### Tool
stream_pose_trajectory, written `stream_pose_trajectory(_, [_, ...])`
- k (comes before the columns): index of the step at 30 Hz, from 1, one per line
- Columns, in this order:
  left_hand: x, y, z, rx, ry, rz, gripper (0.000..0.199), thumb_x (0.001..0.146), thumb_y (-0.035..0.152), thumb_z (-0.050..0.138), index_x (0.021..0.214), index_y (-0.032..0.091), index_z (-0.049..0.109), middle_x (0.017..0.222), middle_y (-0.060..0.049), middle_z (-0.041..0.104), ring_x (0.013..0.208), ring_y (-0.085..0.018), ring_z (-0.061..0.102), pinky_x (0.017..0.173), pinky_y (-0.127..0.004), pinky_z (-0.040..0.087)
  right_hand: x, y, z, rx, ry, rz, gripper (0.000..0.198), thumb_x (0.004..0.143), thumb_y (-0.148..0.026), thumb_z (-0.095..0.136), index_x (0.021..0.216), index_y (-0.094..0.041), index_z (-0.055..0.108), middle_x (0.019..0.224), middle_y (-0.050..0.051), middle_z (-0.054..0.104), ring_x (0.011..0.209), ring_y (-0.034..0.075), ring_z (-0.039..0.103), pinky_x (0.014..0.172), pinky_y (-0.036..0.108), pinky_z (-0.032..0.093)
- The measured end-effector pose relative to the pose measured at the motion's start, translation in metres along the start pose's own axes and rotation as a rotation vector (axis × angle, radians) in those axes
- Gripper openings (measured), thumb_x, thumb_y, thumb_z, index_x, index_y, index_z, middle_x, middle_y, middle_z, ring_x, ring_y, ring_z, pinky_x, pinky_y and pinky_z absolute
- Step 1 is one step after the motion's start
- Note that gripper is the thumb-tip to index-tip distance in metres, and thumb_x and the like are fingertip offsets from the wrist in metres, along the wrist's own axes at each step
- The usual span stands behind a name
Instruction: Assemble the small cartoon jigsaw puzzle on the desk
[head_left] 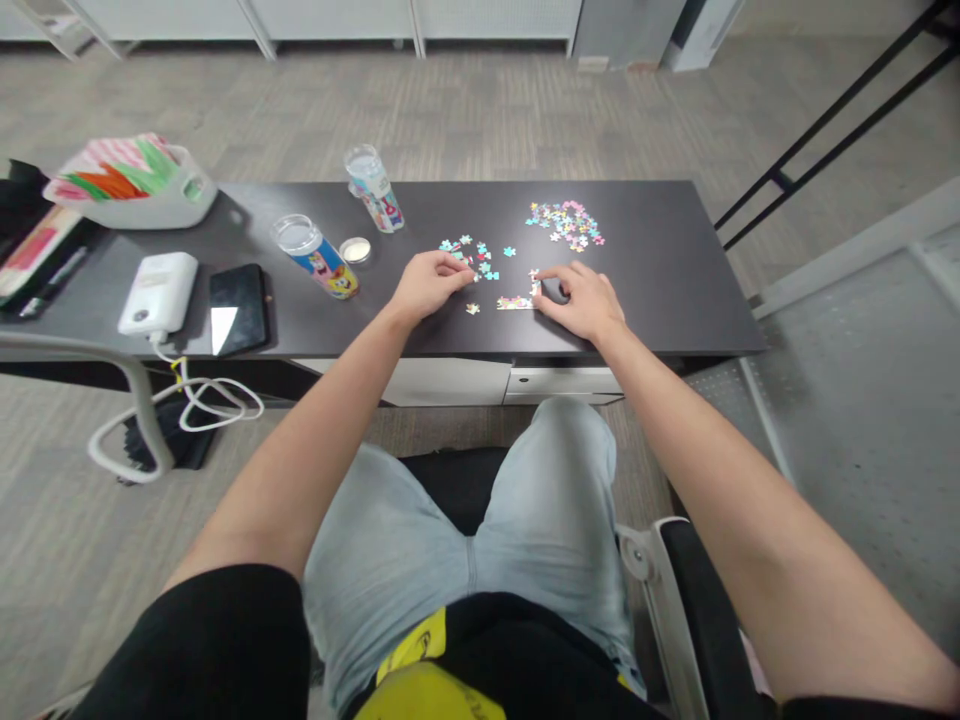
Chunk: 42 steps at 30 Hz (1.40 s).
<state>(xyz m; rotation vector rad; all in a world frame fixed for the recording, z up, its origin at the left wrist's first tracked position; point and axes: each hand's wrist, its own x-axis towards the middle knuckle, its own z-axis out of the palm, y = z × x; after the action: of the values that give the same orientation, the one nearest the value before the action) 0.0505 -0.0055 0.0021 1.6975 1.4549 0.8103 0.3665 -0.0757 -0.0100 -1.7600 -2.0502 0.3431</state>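
Note:
Over the dark tabletop, my left hand point(431, 288) has its thumb and fingers pinched together at a small jigsaw piece, beside a loose cluster of teal and red jigsaw pieces point(484, 254). My right hand point(583, 302) curls its thumb and index finger around the upright end of an L-shaped strip of joined jigsaw pieces point(514, 303), which lies flat near the front edge. Between the two hands sits a single loose piece point(472, 309). Another teal piece point(510, 252) lies apart, above the strip. Farther back, a pile of pink, yellow and blue pieces point(574, 222) is spread out.
Left of my hands stand two clear printed tubes, one blue and yellow point(319, 258), one lighter point(376, 190), with a round lid point(355, 250) between them. A phone point(238, 310), a white charger point(159, 293) with a cable, and a white basket point(169, 205) occupy the left side.

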Motion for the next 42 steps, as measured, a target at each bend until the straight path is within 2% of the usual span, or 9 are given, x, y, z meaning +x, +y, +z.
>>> stream_pose_trajectory(7, [-0.031,-0.007,-0.001,0.081,0.143,0.018,0.021,0.099,0.033,0.094,0.09,0.027,0.076,0.097,-0.005,0.087,0.097,-0.027,0.079,0.102,-0.045,0.068,0.0,0.003,0.002,-0.005,0.009,0.009,0.045,0.11,-0.052,0.076,0.148,-0.033,0.093,0.12,0.012,0.078,0.121,0.042,0.076,0.121,0.063,0.056])
stream_pose_trajectory(12, [-0.041,-0.01,-0.001,0.054,0.148,0.053,0.026,0.112,0.041,0.081,0.092,0.029,0.07,0.091,-0.004,0.083,0.09,-0.025,0.074,0.096,-0.043,0.063,0.002,0.006,0.002,0.004,0.001,0.002,0.049,0.109,-0.052,0.076,0.15,-0.034,0.093,0.119,0.011,0.077,0.118,0.041,0.076,0.121,0.064,0.056])
stream_pose_trajectory(14, [-0.043,-0.013,-0.003,0.073,0.128,0.071,0.018,0.111,0.038,0.081,0.097,0.028,0.075,0.094,-0.003,0.082,0.088,-0.024,0.071,0.095,-0.042,0.061,0.002,0.007,0.002,0.002,-0.007,-0.001,0.05,0.109,-0.054,0.075,0.151,-0.034,0.093,0.119,0.011,0.077,0.118,0.04,0.076,0.121,0.064,0.056])
stream_pose_trajectory(16, [-0.047,-0.015,-0.007,0.139,0.073,0.136,0.007,0.106,0.034,0.087,0.107,0.028,0.085,0.104,-0.003,0.082,0.091,-0.024,0.07,0.102,-0.044,0.059,0.002,0.007,0.002,-0.005,-0.005,0.002,0.05,0.109,-0.054,0.074,0.151,-0.034,0.093,0.119,0.011,0.077,0.118,0.04,0.075,0.12,0.063,0.056])
stream_pose_trajectory(20, [-0.056,-0.017,-0.012,0.32,-0.048,0.253,0.025,0.102,0.035,0.097,0.127,0.033,0.097,0.133,-0.006,0.081,0.121,-0.03,0.077,0.131,-0.054,0.049,0.001,0.005,0.001,0.0,0.008,0.003,0.049,0.109,-0.052,0.075,0.15,-0.033,0.093,0.119,0.011,0.077,0.117,0.04,0.076,0.12,0.062,0.056])
stream_pose_trajectory(23, [-0.059,-0.013,-0.008,0.368,-0.07,0.235,0.025,0.107,0.036,0.095,0.131,0.037,0.098,0.144,-0.008,0.079,0.143,-0.035,0.074,0.137,-0.059,0.041,0.001,0.005,0.001,0.005,0.013,-0.004,0.049,0.108,-0.053,0.076,0.149,-0.032,0.094,0.119,0.011,0.077,0.117,0.04,0.076,0.119,0.062,0.056])
stream_pose_trajectory(28, [-0.06,-0.002,0.009,0.387,-0.041,0.164,0.014,0.11,0.038,0.093,0.124,0.037,0.098,0.135,-0.006,0.083,0.132,-0.035,0.075,0.134,-0.06,0.039,0.001,0.005,0.002,-0.014,0.025,-0.003,0.047,0.109,-0.052,0.077,0.148,-0.031,0.094,0.117,0.011,0.076,0.116,0.04,0.077,0.116,0.061,0.057])
stream_pose_trajectory(31, [-0.062,0.003,0.016,0.385,-0.02,0.142,0.019,0.109,0.04,0.097,0.128,0.037,0.096,0.141,-0.007,0.083,0.134,-0.037,0.074,0.132,-0.06,0.041,0.001,0.005,0.002,-0.025,0.024,0.001,0.046,0.109,-0.051,0.077,0.148,-0.032,0.093,0.117,0.011,0.077,0.116,0.04,0.077,0.116,0.061,0.057])
stream_pose_trajectory(42, [-0.065,-0.003,0.015,0.347,0.054,0.077,0.016,0.106,0.042,0.103,0.119,0.037,0.097,0.145,-0.007,0.086,0.143,-0.041,0.074,0.132,-0.064,0.038,0.001,0.005,0.002,0.003,0.013,0.001,0.044,0.109,-0.05,0.078,0.148,-0.033,0.092,0.121,0.012,0.079,0.121,0.041,0.077,0.12,0.062,0.056])
